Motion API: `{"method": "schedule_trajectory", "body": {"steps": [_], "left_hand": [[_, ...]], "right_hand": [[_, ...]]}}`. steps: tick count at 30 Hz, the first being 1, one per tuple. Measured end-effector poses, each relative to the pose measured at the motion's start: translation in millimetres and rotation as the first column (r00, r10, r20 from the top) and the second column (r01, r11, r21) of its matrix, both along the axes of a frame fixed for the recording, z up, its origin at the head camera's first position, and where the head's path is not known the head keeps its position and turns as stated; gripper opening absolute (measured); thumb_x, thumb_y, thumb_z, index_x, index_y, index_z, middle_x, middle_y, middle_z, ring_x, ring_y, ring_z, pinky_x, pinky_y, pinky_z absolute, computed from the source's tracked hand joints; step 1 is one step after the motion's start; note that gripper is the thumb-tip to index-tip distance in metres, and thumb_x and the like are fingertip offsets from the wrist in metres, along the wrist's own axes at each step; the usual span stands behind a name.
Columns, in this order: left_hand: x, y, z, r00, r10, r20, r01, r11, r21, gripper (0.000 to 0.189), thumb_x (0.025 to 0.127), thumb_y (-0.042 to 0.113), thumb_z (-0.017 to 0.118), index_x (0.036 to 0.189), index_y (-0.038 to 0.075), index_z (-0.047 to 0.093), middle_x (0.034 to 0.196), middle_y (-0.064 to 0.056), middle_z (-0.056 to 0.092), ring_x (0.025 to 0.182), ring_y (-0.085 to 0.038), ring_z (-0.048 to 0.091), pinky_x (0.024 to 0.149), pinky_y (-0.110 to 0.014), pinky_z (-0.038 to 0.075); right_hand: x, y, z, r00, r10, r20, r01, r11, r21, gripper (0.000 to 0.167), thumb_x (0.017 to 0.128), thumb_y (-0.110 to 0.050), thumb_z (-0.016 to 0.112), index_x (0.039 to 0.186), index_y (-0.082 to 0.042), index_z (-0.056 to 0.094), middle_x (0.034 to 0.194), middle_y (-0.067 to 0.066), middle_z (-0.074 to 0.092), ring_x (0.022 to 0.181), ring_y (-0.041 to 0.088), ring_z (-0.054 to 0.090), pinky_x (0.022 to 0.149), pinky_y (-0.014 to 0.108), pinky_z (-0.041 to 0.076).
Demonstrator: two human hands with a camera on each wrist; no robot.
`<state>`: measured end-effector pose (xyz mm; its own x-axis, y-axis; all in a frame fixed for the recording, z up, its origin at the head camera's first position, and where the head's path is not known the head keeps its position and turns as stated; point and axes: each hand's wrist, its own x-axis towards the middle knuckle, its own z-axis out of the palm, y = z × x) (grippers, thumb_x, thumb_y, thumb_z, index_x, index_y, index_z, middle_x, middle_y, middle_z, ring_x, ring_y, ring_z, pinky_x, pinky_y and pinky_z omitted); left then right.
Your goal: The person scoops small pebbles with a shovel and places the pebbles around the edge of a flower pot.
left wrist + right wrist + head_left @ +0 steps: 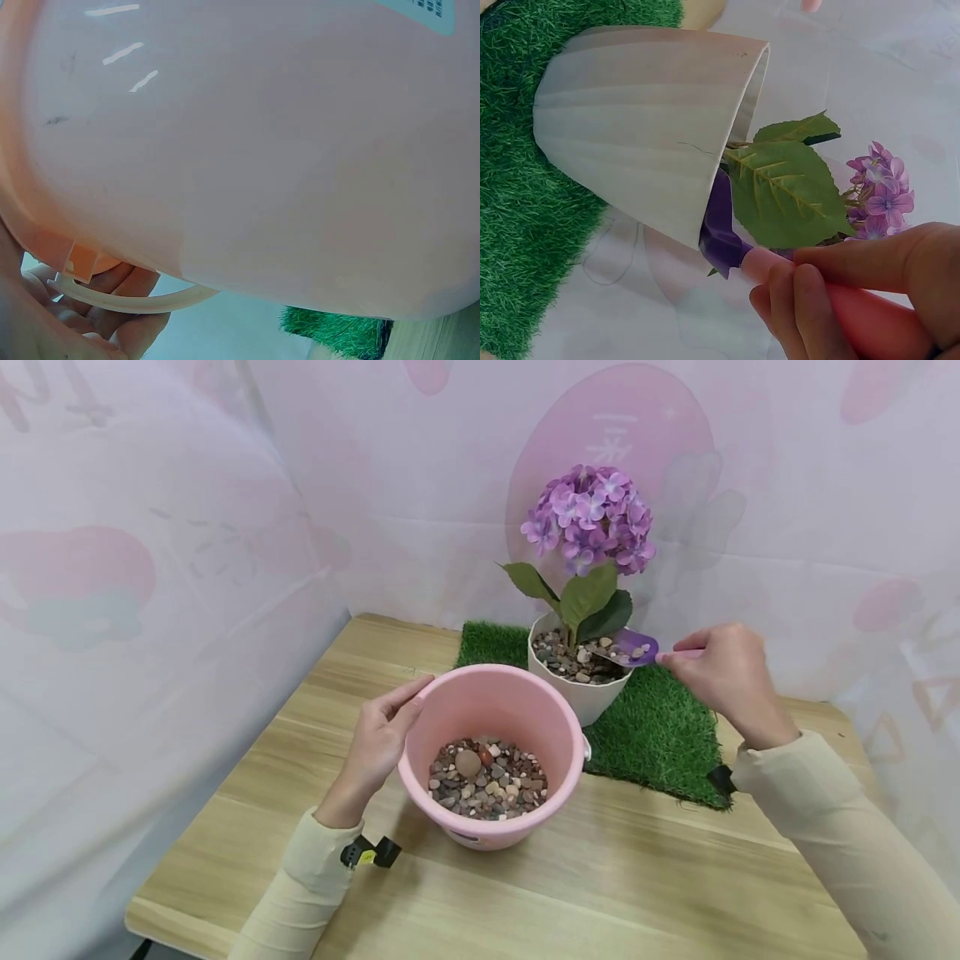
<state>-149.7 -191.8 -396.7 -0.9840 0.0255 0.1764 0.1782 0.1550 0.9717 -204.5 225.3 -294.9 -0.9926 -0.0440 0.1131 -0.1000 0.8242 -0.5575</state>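
My right hand (723, 672) grips the pink handle of a small trowel (724, 229). Its purple blade reaches over the rim of a white flowerpot (645, 112), among the pebbles (555, 650) inside, and some pebbles lie on the blade. Out of the pot grows a purple hydrangea (588, 518) with green leaves (787, 187). My left hand (378, 739) holds the rim of a pink bucket (491, 681) at its left side. In the left wrist view the fingers lie around the rim beside the bucket's pale handle (135, 302). Pebbles (491, 781) cover the bucket's floor, with a larger round stone (468, 763) among them.
The pot stands on a green artificial grass mat (663, 731) at the back of a wooden table (315, 710). The bucket stands in front of the pot, close to it. White printed cloth (420, 485) hangs behind and at the left of the table.
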Motion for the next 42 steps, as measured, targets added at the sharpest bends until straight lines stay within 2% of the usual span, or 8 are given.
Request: {"method": "schedule_trajectory", "body": {"steps": [6,11,16,19,23,27,30,42], "left_hand": [[0.1,-0.4,-0.1,1.000,0.000,-0.004,0.000,1.000,-0.004,0.039,0.110,0.011,0.053,0.147,0.000,0.060,0.150,-0.020,0.062,0.134,-0.036,0.064,0.100,-0.031,0.062],[1.8,-0.3,-1.0,1.000,0.006,0.000,-0.006,1.000,-0.010,0.039,0.110,0.013,0.054,0.147,0.002,0.061,0.150,-0.018,0.062,0.133,-0.035,0.064,0.099,-0.029,0.062],[2.7,0.4,-1.3,1.000,0.007,-0.013,-0.007,1.000,-0.019,0.039,0.110,0.014,0.054,0.146,0.001,0.061,0.149,-0.019,0.063,0.133,-0.036,0.064,0.099,-0.026,0.061],[3.2,-0.1,-1.0,1.000,0.010,-0.014,-0.010,1.000,-0.024,0.039,0.110,0.014,0.054,0.147,0.000,0.060,0.150,-0.019,0.062,0.134,-0.036,0.064,0.101,-0.028,0.061],[2.7,0.0,-0.4,1.000,0.010,-0.018,-0.010,0.999,-0.030,0.039,0.110,0.013,0.054,0.147,0.000,0.060,0.151,-0.018,0.061,0.135,-0.035,0.063,0.101,-0.028,0.060],[2.4,0.1,-0.2,1.000,0.007,-0.017,-0.007,1.000,-0.024,0.039,0.110,0.013,0.054,0.146,0.001,0.061,0.150,-0.018,0.062,0.134,-0.036,0.064,0.100,-0.027,0.061],[2.9,-0.3,-0.2,1.000,0.010,-0.013,-0.010,1.000,-0.022,0.039,0.110,0.013,0.053,0.146,0.002,0.061,0.149,-0.019,0.063,0.133,-0.036,0.064,0.100,-0.027,0.061],[0.9,0.6,-0.3,1.000,0.014,-0.017,-0.014,1.000,-0.026,0.038,0.110,0.012,0.053,0.146,0.001,0.062,0.147,-0.019,0.064,0.131,-0.036,0.065,0.097,-0.024,0.062]], "right_hand": [[-7.0,-6.9,-4.1,1.000,0.000,-0.019,0.000,1.000,-0.002,0.031,0.096,-0.020,0.074,0.110,0.007,0.079,0.109,0.031,0.077,0.051,0.015,0.058,0.039,0.025,0.043],[-12.2,-13.4,-9.0,0.999,-0.015,-0.050,0.016,1.000,0.013,0.029,0.095,-0.019,0.075,0.108,0.007,0.079,0.107,0.030,0.077,0.058,0.017,0.066,0.044,0.026,0.049],[-14.6,-14.8,-15.3,0.996,-0.003,-0.088,0.005,1.000,0.016,0.030,0.097,-0.018,0.075,0.110,0.008,0.078,0.106,0.031,0.076,0.064,0.024,0.073,0.046,0.026,0.054],[-16.8,-16.4,-21.8,0.991,0.037,-0.128,-0.035,0.999,0.018,0.030,0.099,-0.016,0.073,0.112,0.010,0.077,0.108,0.033,0.075,0.072,0.035,0.078,0.045,0.026,0.057],[-19.9,-19.3,-29.6,0.966,0.095,-0.240,-0.080,0.994,0.074,0.026,0.099,-0.012,0.072,0.110,0.011,0.077,0.104,0.033,0.076,0.083,0.044,0.079,0.057,0.036,0.066],[-22.2,-21.8,-32.4,0.918,0.155,-0.366,-0.106,0.983,0.150,0.020,0.098,-0.007,0.071,0.104,0.010,0.078,0.098,0.030,0.077,0.077,0.044,0.078,0.068,0.052,0.068],[-24.1,-23.6,-32.8,0.883,0.193,-0.429,-0.124,0.975,0.185,0.018,0.098,-0.004,0.070,0.102,0.011,0.079,0.095,0.030,0.077,0.071,0.043,0.077,0.067,0.055,0.067],[-32.1,-21.9,-35.9,0.821,0.269,-0.503,-0.163,0.956,0.245,0.014,0.098,0.000,0.069,0.089,0.008,0.076,0.082,0.029,0.076,0.061,0.039,0.072,0.060,0.052,0.065]]}}
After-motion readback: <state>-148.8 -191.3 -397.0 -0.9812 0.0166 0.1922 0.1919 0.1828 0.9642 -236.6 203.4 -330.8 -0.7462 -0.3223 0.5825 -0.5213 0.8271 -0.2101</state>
